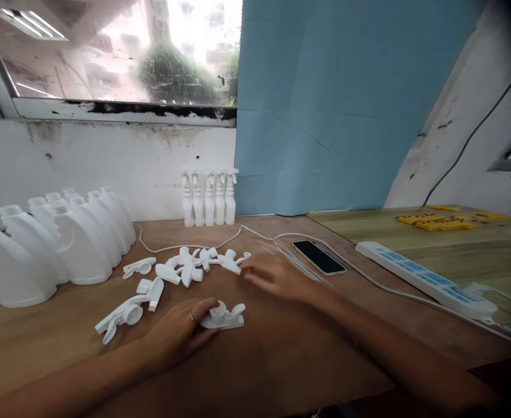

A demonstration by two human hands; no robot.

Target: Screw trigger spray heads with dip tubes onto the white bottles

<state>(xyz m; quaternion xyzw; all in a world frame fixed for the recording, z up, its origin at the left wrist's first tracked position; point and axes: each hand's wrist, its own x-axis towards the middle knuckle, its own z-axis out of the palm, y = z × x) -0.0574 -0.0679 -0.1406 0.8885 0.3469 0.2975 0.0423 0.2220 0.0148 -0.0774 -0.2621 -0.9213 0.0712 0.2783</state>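
Observation:
My left hand (186,328) is closed around one end of a white spray trigger head (226,316), holding it low over the brown tabletop. Its round collar and curved lever show beyond my thumb. To the right and farther back is my right hand (273,276), slightly blurred, its fingers loosely bent and apart with nothing visible between them. The fingertips are close to a trigger head (230,261) at the right end of a loose group. Thin white tubes (301,261) lie just behind this hand, partly hidden by it. More trigger heads (136,305) rest left of my left hand.
Translucent jugs (81,244) stand in rows at left. Several white spray bottles (209,200) stand against the wall. At right are a phone (319,257), a power strip (421,278) and a white cable (369,281). Yellow pieces (438,222) lie farther back.

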